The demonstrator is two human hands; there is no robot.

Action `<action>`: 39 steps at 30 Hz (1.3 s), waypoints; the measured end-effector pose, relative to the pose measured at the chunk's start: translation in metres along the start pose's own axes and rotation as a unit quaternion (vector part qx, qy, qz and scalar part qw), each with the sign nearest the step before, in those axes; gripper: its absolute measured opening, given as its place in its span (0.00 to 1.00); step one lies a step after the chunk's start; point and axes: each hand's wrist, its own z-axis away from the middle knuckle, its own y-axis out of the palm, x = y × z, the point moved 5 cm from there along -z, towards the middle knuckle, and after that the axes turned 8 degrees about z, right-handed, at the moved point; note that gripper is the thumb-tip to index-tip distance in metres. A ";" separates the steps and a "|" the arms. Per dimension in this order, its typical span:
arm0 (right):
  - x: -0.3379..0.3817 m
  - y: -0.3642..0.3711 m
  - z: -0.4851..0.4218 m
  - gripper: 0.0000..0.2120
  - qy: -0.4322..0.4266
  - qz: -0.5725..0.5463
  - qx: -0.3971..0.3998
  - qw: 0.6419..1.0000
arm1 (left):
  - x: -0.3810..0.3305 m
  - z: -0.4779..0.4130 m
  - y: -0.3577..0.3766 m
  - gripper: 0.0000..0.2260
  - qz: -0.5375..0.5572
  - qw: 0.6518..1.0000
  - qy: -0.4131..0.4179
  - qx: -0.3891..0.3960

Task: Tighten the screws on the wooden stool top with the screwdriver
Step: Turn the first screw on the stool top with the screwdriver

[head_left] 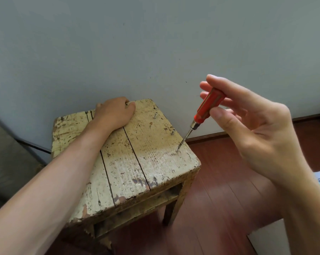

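Right hand (251, 115) pinches red screwdriver (208, 105), tip on screw (177, 150) in stool top (129, 162). Left hand (115, 111) grips the top's far edge.

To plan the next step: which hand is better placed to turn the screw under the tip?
Right. The right hand holds the screwdriver, its tip on the screw; the left hand holds the stool farther back.
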 end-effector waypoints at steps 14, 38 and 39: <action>0.007 0.007 0.000 0.19 0.011 0.033 -0.115 0.993 | 0.001 -0.001 0.001 0.23 0.002 1.000 0.001 0.003; 0.007 0.003 0.004 0.17 0.016 0.013 -0.118 0.993 | 0.000 0.000 0.000 0.23 -0.001 1.000 0.000 0.003; 0.007 0.003 0.004 0.16 0.014 0.016 -0.124 0.992 | 0.000 0.000 0.000 0.23 -0.001 1.000 0.001 0.003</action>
